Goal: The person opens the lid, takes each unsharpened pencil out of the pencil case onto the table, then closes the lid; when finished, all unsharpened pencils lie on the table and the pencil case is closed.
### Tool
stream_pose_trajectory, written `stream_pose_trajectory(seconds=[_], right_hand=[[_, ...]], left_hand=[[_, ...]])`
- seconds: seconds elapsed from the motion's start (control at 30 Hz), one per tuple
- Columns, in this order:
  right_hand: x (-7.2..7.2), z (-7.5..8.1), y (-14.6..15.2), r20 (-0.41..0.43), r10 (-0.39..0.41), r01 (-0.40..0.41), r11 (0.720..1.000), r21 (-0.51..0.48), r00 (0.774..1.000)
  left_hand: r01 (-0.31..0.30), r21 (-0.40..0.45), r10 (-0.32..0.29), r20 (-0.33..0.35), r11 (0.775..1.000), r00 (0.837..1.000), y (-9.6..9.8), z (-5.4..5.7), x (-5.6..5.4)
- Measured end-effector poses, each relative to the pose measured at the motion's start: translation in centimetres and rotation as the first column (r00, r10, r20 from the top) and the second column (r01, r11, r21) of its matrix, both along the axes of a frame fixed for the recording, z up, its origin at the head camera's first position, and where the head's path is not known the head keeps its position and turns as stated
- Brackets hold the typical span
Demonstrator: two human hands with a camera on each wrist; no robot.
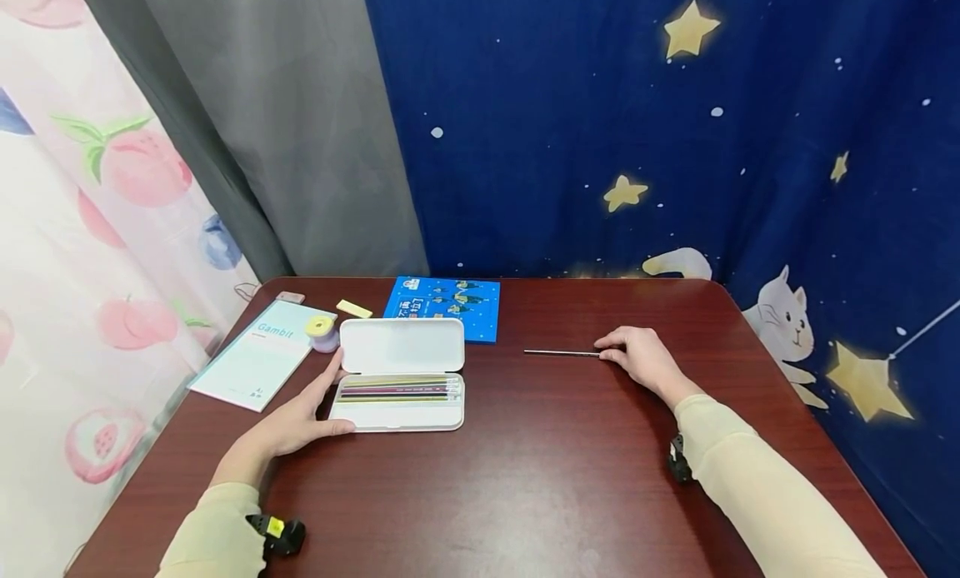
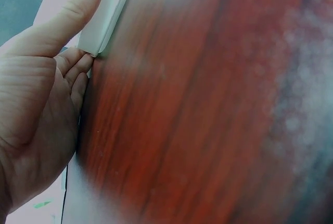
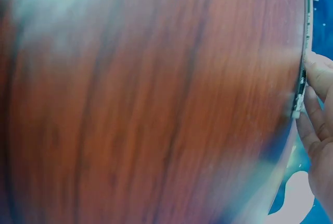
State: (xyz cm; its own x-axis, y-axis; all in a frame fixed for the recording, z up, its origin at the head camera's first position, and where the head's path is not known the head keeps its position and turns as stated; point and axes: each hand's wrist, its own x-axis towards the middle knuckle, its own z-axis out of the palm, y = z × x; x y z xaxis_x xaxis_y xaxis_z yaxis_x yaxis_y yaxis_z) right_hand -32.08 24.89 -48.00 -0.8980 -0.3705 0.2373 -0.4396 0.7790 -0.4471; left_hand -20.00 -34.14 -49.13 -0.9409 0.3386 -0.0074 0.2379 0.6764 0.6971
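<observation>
Head view: your left hand [image 1: 292, 420] is spread wide around the left end of the open pencil case [image 1: 397, 416], thumb at the near corner and fingers along the side, holding it on the table [image 1: 525, 486]. Your right hand [image 1: 641, 357] pinches the right end of a dark pencil [image 1: 561, 353] narrowly between thumb and fingers. The pencil lies crosswise, to the right of the case and well apart from it; whether it touches the table cannot be told. The right wrist view shows a pale tip at the pinched end.

The lid [image 1: 402, 346] is folded back; several pencils [image 1: 397, 387] lie side by side along the hinge side.

The step in hand appears to be handling the single pencil while the case is steadied. Observe these points:

1. Brace the case lightly. Hard pressure at its edge could tilt it or push it against the yellow-and-purple round item [image 1: 322, 333] just beside it.
2. Pinch the pencil firmly; held at one end, its long free part may swing or dip.
3. Lift before moving sideways, so the tip does not drag.
</observation>
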Motion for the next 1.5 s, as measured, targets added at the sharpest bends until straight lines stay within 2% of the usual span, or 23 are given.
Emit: stream_pose_trajectory(seconds=[0.17,0.27,0.47,0.63,0.77,0.87,1.07,1.13,1.27,1.5], right_hand=[[0.2,1.0,-1.5,-0.045,-0.052,0.047,0.994,-0.094,0.998],[0.2,1.8,-3.2,-0.082,-0.047,0.036,0.991,-0.132,0.996],[1.0,3.6,-8.2,-0.124,0.025,-0.047,0.984,-0.175,0.992],[2.3,4.0,-12.8,-0.104,0.100,-0.121,0.968,-0.221,0.990],[3.3,3.7,-16.6,-0.120,0.183,-0.204,0.959,-0.195,0.976],[4.0,3.3,-19.0,-0.147,0.253,-0.275,0.948,-0.159,0.956],[5.3,3.0,-22.2,-0.172,0.353,-0.366,0.929,-0.050,0.920],[5.6,2.8,-22.9,-0.155,0.362,-0.369,0.929,-0.019,0.919],[5.9,2.0,-23.7,-0.118,0.342,-0.343,0.939,0.011,0.932],[6.2,1.1,-24.7,-0.129,0.315,-0.313,0.949,0.039,0.940]], left_hand=[[-0.005,-0.014,0.005,0.000,1.000,1.000,-0.1,-0.2,0.0],[-0.006,-0.016,0.006,0.000,1.000,1.000,-0.1,-0.2,0.1],[-0.009,-0.006,0.009,-0.006,1.000,1.000,0.0,-0.2,0.0],[-0.013,-0.007,0.013,0.003,1.000,1.000,0.1,-0.3,0.1],[-0.024,0.006,0.024,0.012,1.000,1.000,0.2,-0.4,0.3],[-0.033,0.005,0.033,0.021,0.999,0.999,0.3,-0.3,0.3],[-0.031,0.005,0.031,0.013,0.999,0.999,0.3,0.0,0.2],[-0.030,0.011,0.029,0.006,1.000,1.000,0.4,0.0,0.2],[-0.017,0.022,0.017,0.001,1.000,1.000,0.6,-0.2,0.2],[-0.031,0.021,0.031,0.001,0.999,1.000,0.3,-0.1,0.6]])
